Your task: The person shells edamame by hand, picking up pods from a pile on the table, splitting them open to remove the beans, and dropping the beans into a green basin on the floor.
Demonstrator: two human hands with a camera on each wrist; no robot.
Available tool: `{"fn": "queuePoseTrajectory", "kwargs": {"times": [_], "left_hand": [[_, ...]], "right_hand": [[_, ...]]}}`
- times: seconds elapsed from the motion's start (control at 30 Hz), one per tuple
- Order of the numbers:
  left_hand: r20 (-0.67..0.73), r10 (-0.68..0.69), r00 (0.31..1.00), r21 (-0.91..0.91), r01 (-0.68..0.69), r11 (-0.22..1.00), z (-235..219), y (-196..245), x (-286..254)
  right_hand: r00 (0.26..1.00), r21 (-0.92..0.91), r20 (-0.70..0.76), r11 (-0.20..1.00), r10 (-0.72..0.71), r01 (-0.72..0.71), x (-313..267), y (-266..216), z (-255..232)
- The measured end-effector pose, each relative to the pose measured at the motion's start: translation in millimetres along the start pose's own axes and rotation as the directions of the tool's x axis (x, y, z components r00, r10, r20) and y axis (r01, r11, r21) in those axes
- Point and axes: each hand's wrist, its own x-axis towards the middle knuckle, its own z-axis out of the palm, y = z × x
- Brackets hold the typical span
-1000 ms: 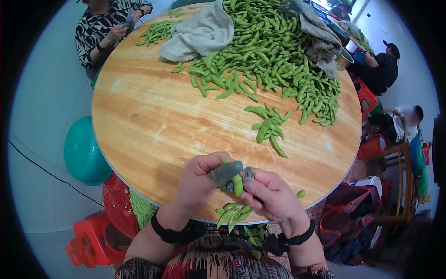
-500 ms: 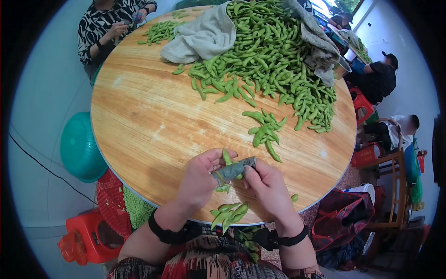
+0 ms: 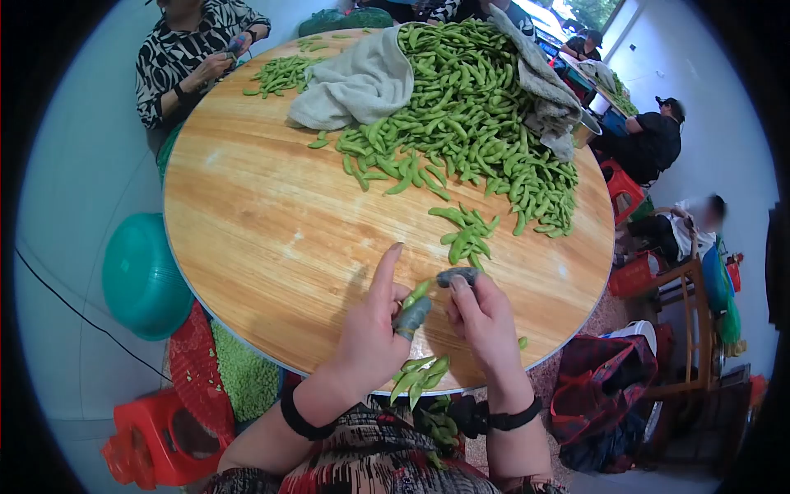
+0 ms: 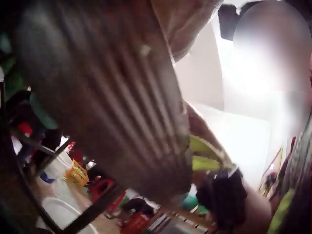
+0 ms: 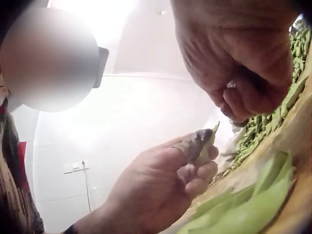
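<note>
In the head view the left hand (image 3: 374, 329) pinches a green pod (image 3: 417, 293) between its covered thumb and curled fingers, index finger raised. The same pod (image 5: 209, 146) shows in the right wrist view. Just to the right, apart from it, the right hand (image 3: 487, 325) has its fingers curled, a dark cover on one fingertip; whether something small is between thumb and finger cannot be told. Several pods (image 3: 421, 376) lie below the hands at the table's near edge, and a small group (image 3: 467, 235) lies beyond them.
A large pod pile (image 3: 469, 107) with a grey cloth (image 3: 354, 82) covers the far side of the round table (image 3: 247, 214). A teal basin (image 3: 144, 276), red stool (image 3: 177, 428) and shelled beans (image 3: 243, 370) are at the left. People sit around.
The hands, earlier together at the pod, have moved apart. The left index finger has lifted. The camera view has shifted slightly.
</note>
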Motion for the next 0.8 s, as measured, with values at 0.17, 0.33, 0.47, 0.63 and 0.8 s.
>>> {"fn": "queuePoseTrajectory", "kwargs": {"times": [0.17, 0.33, 0.47, 0.63, 0.8], "left_hand": [[0.197, 0.174, 0.965, 0.141, -0.204, 0.969, -7, 0, -5], [0.453, -0.159, 0.877, -0.372, 0.348, 0.860, -26, 18, 1], [0.466, 0.012, 0.885, -0.483, 0.243, 0.841, -20, 4, 1], [0.337, 0.481, 0.809, 0.037, -0.522, 0.852, -18, -4, 0], [0.288, 0.098, 0.953, -0.376, 0.019, 0.926, -21, 6, -9]], "right_hand": [[0.992, 0.103, 0.126, 0.995, -0.025, 0.012, 0, 13, 6], [0.957, 0.311, 0.288, 0.948, -0.026, -0.068, -16, 4, 3], [0.973, 0.492, 0.221, 0.869, -0.064, -0.055, -20, 6, 12], [0.984, 0.553, 0.139, 0.816, 0.111, -0.170, -22, 3, 15], [0.947, 0.504, 0.284, 0.818, 0.148, -0.279, -23, -2, 12]]}}
